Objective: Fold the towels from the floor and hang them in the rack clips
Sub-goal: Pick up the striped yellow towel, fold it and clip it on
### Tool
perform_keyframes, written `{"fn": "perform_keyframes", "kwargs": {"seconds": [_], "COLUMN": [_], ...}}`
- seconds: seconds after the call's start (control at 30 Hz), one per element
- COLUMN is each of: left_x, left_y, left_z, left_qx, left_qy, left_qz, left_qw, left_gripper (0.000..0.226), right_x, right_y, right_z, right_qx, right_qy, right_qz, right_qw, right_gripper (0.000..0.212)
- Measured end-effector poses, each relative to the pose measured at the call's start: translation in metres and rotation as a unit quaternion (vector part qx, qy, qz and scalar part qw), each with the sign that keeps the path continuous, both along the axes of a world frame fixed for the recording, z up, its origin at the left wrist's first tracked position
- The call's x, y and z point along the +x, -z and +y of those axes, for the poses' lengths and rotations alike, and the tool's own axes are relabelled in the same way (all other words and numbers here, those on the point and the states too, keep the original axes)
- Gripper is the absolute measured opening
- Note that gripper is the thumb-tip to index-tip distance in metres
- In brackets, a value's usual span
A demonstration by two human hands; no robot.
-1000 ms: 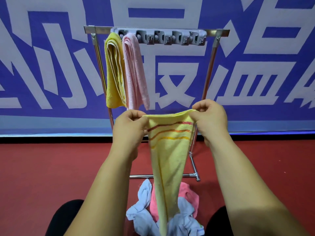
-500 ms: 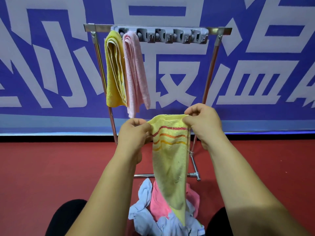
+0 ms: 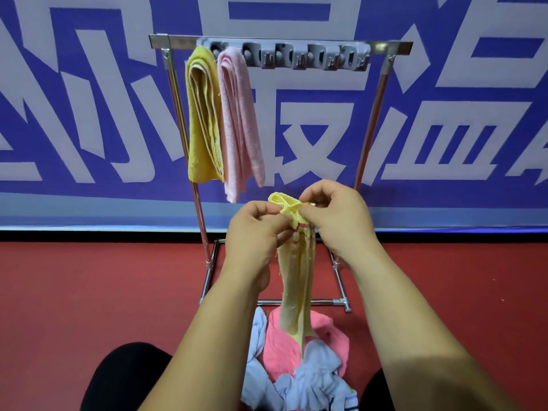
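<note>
1. Nearest the camera, well in front of the rack (image 3: 373, 120), a dark-clothed knee (image 3: 127, 378) shows at the lower edge of the view.
2. Between the knees, just in front of the rack's base bar, a loose pile lies on the red floor (image 3: 89, 292): a bright pink towel (image 3: 281, 345) with crumpled pale blue towels (image 3: 314, 381) beside and over it.
3. Both bare forearms reach forward from the lower edge toward the rack.
4. The left hand (image 3: 255, 229) has its fingers curled and pinches the top edge of a pale yellow towel (image 3: 296, 277).
5. The right hand (image 3: 335, 221) is also curled and pinches the same top edge. The two hands are almost touching, in front of the rack's lower half.
6. The pale yellow towel is gathered into a narrow strip. It hangs straight down from the hands, and its lower end reaches the pile.
7. On the rack's top bar sits a grey strip of clips (image 3: 299, 56).
8. At the left end of that strip hangs a folded mustard towel (image 3: 201, 120). A folded light pink towel (image 3: 240, 120) hangs just to its right, touching it.
9. Behind the rack stands a blue banner (image 3: 444, 114) with large pale characters.
</note>
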State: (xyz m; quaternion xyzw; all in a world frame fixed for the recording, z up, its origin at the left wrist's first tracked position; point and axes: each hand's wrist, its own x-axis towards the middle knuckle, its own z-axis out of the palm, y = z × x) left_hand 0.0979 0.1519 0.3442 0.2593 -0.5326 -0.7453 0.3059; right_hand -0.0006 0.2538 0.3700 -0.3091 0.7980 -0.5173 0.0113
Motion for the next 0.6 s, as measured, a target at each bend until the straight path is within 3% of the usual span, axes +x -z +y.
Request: {"fn": "perform_keyframes", "kwargs": {"seconds": [0.23, 0.6], "left_x": [0.003, 0.0038], "left_y": [-0.0029, -0.0017], "left_z": [0.0059, 0.01], "left_qx": [-0.026, -0.081], "left_qy": [-0.009, -0.021], "left_qz": [-0.011, -0.042], "left_qw": [1.0, 0.996], "left_gripper": [0.021, 0.019], "right_x": [-0.0051, 0.0009], "right_y": [-0.0003, 0.0023], "right_z": [0.0023, 0.0087], "right_qx": [-0.049, -0.034], "right_qy": [0.084, -0.029], "right_qz": [-0.011, -0.033], "right_qw": [0.995, 0.998], "right_gripper": [0.02, 0.014]}}
